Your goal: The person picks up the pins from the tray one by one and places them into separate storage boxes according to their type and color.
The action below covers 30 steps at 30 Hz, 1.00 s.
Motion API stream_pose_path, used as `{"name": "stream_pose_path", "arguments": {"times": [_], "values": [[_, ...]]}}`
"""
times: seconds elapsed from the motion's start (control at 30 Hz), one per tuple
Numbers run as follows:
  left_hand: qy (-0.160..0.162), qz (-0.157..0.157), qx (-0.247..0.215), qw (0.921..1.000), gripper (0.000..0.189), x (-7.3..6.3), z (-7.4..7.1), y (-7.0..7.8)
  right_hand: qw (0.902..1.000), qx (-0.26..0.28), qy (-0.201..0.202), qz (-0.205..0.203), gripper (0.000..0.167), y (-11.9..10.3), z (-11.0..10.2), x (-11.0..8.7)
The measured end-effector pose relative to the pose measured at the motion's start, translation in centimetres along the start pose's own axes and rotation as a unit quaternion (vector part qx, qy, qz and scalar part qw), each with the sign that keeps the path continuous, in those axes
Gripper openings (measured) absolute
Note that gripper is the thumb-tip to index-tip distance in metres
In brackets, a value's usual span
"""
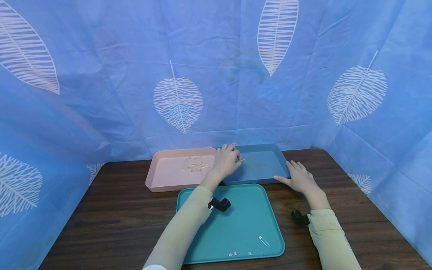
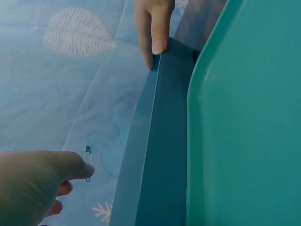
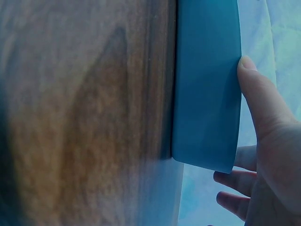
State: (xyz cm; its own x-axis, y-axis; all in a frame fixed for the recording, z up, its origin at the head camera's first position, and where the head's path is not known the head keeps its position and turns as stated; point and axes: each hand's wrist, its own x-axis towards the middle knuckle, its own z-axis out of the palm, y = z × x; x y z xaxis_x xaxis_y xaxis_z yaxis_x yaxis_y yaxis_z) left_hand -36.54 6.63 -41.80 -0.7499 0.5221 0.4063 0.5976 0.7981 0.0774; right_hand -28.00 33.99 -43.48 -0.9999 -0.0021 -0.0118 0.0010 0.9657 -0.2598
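Note:
My left hand (image 1: 224, 163) is above the left part of the blue tray (image 1: 264, 172). Between its thumb and fingers it pinches a silver safety pin (image 2: 88, 162), which stands out clearly in the left wrist view. At the tray's near right corner is my right hand (image 1: 300, 179), its thumb touching the near rim and its extended fingers along the right side. The teal tray (image 1: 243, 217) lies in front, with another silver safety pin (image 1: 264, 241) near its right front corner.
A pink tray (image 1: 158, 182) holding several gold safety pins (image 1: 195, 168) stands left of the blue one. Small whitish specks (image 1: 233, 254) show at the teal tray's front edge. Behind the dark wooden table (image 1: 111, 210) hangs a blue leaf-patterned cloth (image 1: 216, 93).

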Motion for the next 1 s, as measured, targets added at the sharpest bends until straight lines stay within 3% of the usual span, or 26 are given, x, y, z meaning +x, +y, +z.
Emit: {"name": "stream_pose_path", "arguments": {"times": [0.3, 0.47, 0.77, 1.0], "values": [[0.007, -0.054, -0.011, 0.9985, 0.009, 0.9, 0.5, -1.2, 1.0000, 0.001, -0.002, 0.001, 0.102, 0.3, 0.2, 0.1], [-0.011, -0.085, -0.009, 0.9963, 0.010, 1.4, 0.6, -1.6, 1.0000, -0.002, 0.002, -0.001, 0.103, 0.4, 0.3, 0.1], [-0.035, -0.112, -0.004, 0.9930, 0.015, 2.1, 1.3, -2.4, 1.0000, -0.002, 0.006, -0.001, 0.103, 0.5, 0.2, 0.1], [-0.056, -0.153, -0.017, 0.9865, 0.017, 2.2, 1.8, -2.8, 1.0000, -0.002, 0.000, -0.002, 0.104, 0.5, 0.3, 0.2]]}}
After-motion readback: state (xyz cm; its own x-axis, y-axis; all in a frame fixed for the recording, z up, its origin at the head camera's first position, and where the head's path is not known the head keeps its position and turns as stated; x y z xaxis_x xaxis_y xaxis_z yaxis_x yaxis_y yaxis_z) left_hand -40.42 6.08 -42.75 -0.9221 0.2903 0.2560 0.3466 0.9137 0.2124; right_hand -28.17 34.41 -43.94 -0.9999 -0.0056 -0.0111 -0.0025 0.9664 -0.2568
